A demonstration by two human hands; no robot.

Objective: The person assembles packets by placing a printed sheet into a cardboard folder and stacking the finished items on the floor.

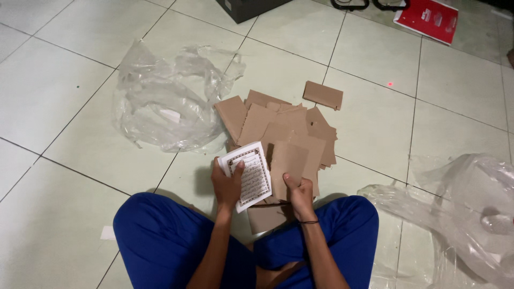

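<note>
- The small white booklet with a framed block of printed text [247,175] sits at the centre of the frame, tilted, gripped along its left edge by my left hand [227,184], thumb pressed on its page.
- Just beside it to the right, my right hand [300,194] grasps a flat brown cardboard cover piece [289,163], held upright by its lower edge, my thumb on its face; a dark band circles that wrist.
- Behind both, toward the upper centre, lies a loose pile of flat brown cardboard pieces [273,120] on the pale tiled floor [64,107], with one single brown piece [323,94] lying apart at the upper right of the pile.
- At the upper left, a crumpled clear plastic bag [166,101] touches the pile's edge.
- At the lower right, another clear plastic sheet [460,208] spreads out.
- My crossed legs in blue trousers [160,241] fill the bottom.
- A red flat packet [428,18] lies at the top right, a dark box corner [249,8] at the top centre.
</note>
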